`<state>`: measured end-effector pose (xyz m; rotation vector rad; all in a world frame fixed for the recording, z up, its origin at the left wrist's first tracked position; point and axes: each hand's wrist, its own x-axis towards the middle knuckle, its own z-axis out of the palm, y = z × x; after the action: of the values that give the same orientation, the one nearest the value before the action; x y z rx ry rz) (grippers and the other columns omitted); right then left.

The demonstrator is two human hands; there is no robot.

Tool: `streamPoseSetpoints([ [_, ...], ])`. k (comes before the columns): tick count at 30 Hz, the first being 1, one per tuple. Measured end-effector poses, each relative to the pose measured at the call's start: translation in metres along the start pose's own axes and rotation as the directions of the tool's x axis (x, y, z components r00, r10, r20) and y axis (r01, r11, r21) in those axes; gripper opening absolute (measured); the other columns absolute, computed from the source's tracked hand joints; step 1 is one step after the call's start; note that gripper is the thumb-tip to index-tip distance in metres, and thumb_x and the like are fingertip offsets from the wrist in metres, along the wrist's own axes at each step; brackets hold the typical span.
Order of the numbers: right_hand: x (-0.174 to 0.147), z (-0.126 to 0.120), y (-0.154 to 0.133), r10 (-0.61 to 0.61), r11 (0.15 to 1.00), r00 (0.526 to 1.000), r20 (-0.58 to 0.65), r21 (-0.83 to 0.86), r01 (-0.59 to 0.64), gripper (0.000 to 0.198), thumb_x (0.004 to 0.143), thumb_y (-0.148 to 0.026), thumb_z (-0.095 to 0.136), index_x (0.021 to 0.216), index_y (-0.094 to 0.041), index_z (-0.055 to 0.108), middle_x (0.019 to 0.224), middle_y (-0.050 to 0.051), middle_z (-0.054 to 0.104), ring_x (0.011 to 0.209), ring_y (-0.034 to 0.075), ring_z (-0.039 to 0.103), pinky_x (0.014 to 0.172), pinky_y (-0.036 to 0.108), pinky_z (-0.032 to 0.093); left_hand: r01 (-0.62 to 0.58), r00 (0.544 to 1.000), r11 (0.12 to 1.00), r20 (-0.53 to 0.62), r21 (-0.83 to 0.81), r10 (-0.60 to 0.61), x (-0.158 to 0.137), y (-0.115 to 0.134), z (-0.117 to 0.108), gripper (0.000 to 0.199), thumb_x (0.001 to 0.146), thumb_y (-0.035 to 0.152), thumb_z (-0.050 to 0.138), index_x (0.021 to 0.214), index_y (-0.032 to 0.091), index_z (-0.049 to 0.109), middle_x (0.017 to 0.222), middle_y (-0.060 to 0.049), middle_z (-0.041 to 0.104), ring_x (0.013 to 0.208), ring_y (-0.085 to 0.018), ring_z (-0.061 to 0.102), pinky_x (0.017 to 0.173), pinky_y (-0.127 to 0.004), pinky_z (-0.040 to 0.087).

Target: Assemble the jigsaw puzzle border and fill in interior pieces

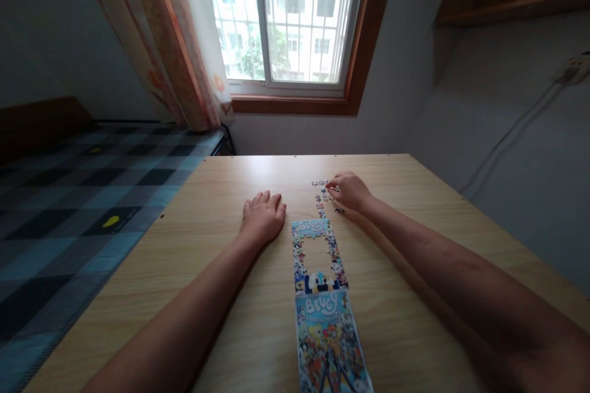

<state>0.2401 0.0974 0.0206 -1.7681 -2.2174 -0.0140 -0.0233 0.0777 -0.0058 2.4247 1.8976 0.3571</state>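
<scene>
My left hand [264, 215] lies flat on the wooden table [249, 319], palm down, left of a partly assembled jigsaw puzzle [298, 264]. The puzzle's border is joined into an upright rectangle with "BLUEY" lettering at its top, and bare wood shows through the middle. Beyond it, several loose puzzle pieces [320, 207] are scattered. My right hand [349, 190] is over these pieces, its thumb and fingers pinched together at the far right of them. Whatever is between the fingertips is too small to make out. Nearest me lies a Bluey picture box [329, 344] with the same lettering.
A bed with a checked blue and black cover [115, 190] stands along the table's left side. Behind the table are a barred window [299, 31] and an orange curtain [170, 43]. A cable [507, 132] hangs on the right wall beneath a wooden shelf [516, 9].
</scene>
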Motion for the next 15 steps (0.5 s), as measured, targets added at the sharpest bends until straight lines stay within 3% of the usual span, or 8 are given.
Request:
streamPoseSetpoints([
  [6,0.032,0.001,-0.018,0.208,0.975,0.971,0.120,-0.108,-0.195,0.025,0.086,-0.034,0.064,0.094,-0.020,0.083,0.092,0.012,0.078,0.087,0.024,0.069,0.076,0.029,0.049,-0.028,0.999,1.000,-0.023,0.009,0.028,-0.002,-0.003,0.000,0.046,0.097,0.044,0.041,0.134,0.023,0.058,0.150,-0.015,0.051,0.140,-0.035,0.042,0.114,-0.058,0.032],
  [15,0.047,-0.001,-0.036,0.356,0.928,0.912,0.206,-0.195,-0.318,0.024,0.073,-0.029,0.074,0.094,-0.020,0.081,0.095,0.013,0.078,0.088,0.025,0.071,0.071,0.028,0.051,-0.042,0.999,0.998,-0.025,-0.041,0.041,-0.003,-0.004,0.000,0.045,0.095,0.043,0.045,0.132,0.022,0.059,0.147,-0.016,0.052,0.139,-0.036,0.043,0.114,-0.059,0.031],
])
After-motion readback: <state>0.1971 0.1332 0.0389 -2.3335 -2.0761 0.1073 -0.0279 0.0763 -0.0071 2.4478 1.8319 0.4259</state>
